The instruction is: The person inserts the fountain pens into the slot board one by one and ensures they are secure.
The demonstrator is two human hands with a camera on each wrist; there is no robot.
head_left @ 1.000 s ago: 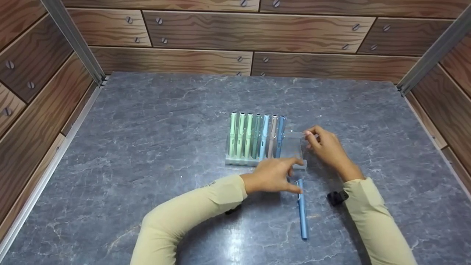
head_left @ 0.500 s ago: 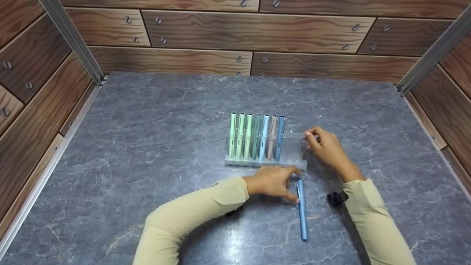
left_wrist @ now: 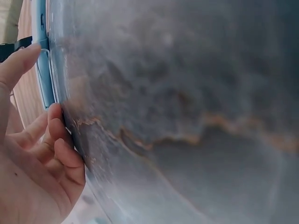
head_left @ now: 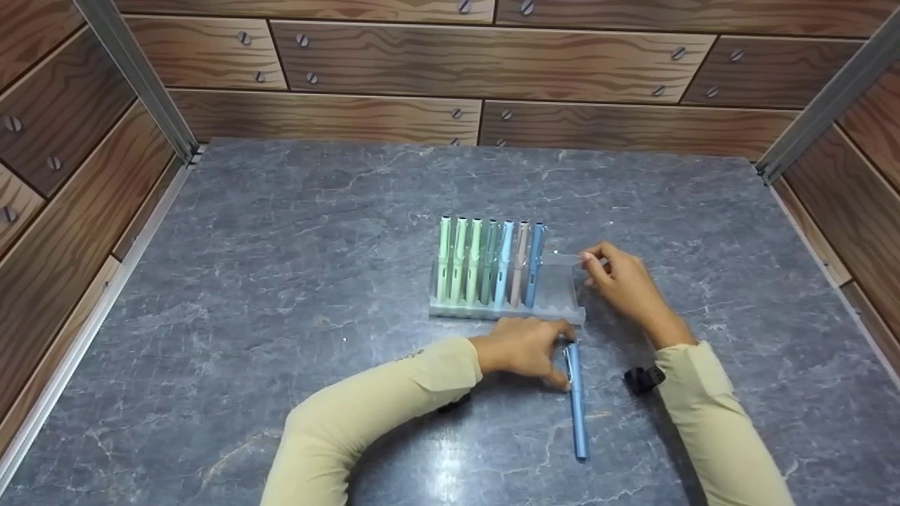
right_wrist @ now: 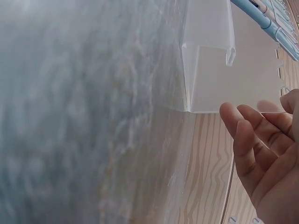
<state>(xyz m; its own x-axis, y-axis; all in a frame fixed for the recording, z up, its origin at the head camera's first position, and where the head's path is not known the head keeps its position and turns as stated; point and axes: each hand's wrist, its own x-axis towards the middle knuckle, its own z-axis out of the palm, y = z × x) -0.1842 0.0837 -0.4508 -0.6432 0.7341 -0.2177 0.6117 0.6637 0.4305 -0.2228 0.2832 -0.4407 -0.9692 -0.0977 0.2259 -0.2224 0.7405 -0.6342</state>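
Observation:
A blue pen (head_left: 578, 414) with a clip lies on the table in front of a clear pen stand (head_left: 561, 284). My left hand (head_left: 524, 346) is at its clip end, with thumb and index finger spread. In the left wrist view the thumb overlaps the pen (left_wrist: 43, 70) beside the clip, and a fingertip is right at its end. My right hand (head_left: 626, 281) pinches the stand's upper right corner; in the right wrist view a fingertip shows through the translucent panel (right_wrist: 219, 84). Several pens (head_left: 474, 263) in green, blue and pinkish grey lean in a row in the stand.
The marbled grey table (head_left: 316, 211) is walled by wood-patterned panels (head_left: 492, 60) at the back and sides. Metal posts (head_left: 137, 77) stand at the rear corners. A small black device (head_left: 644, 379) sits at the right sleeve's cuff.
My left hand has moved back from the stand's front edge toward me, and its thumb has come down along the lying pen. The right hand keeps its place at the stand.

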